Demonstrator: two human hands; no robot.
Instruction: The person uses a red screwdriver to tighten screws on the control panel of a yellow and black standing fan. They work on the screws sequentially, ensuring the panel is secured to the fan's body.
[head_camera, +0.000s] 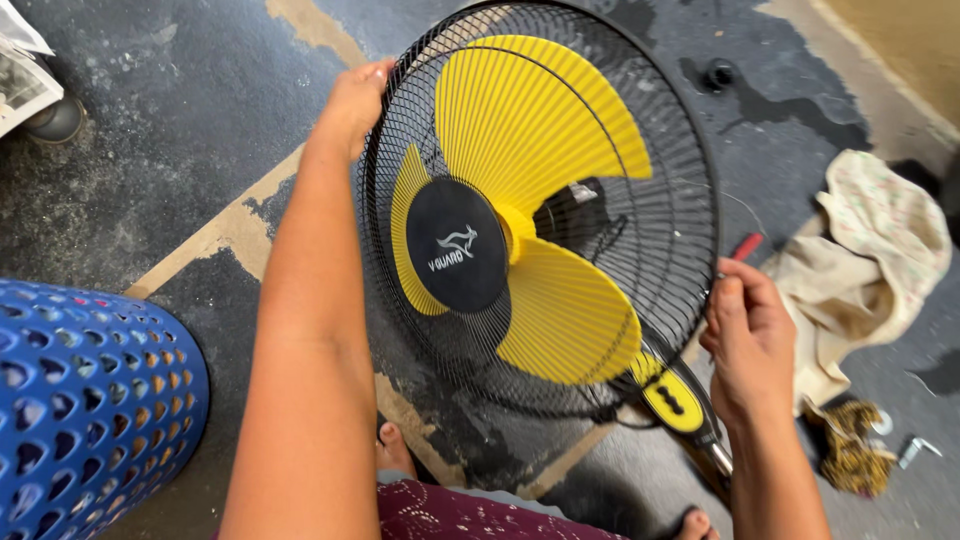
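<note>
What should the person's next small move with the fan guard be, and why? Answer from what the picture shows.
Probably press the front grille in along its rim: the left hand grips the top edge and the right hand pinches the lower right edge, so both already bracket the guard over the yellow blades. Whether the rim is fully seated cannot be told.

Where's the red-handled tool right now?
Head view, right side: the red-handled tool lies on the floor behind the right hand, between the fan guard and the cloth.
</note>
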